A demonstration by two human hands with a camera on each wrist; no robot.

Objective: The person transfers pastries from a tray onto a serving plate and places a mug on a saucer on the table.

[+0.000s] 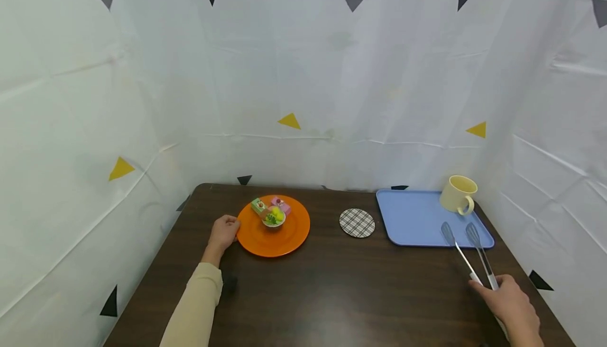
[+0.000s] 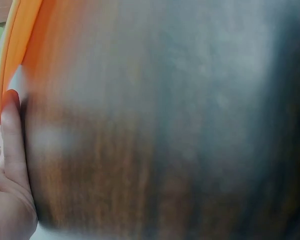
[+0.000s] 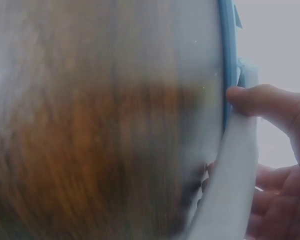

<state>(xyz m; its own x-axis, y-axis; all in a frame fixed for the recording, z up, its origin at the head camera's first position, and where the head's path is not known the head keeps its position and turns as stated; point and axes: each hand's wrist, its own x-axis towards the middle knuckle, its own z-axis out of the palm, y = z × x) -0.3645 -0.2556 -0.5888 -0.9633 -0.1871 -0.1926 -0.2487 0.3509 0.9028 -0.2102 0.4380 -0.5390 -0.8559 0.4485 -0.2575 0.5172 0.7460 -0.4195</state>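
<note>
At the left, my left hand (image 1: 224, 235) pinches the near-left rim of an orange plate (image 1: 297, 236); the left wrist view shows a fingertip under the rim (image 2: 21, 35). On the plate sit a small bowl (image 1: 273, 226) of yellow and green food pieces, a green block (image 1: 258, 206) and a pink block (image 1: 282, 205). My right hand (image 1: 513, 305) grips metal tongs (image 1: 486, 263) by their white handles. The tongs' arms are spread, and their heads are over the near edge of a blue tray (image 1: 408, 226). In the right wrist view, the thumb (image 3: 260, 100) presses against the white handle (image 3: 230, 185).
A yellow mug (image 1: 454, 195) stands upright on the tray's back right. Between plate and tray lies a round checked coaster (image 1: 357, 223). The dark wooden table (image 1: 332, 294) meets white sheeting (image 1: 332, 73) with printed triangles at the back and sides.
</note>
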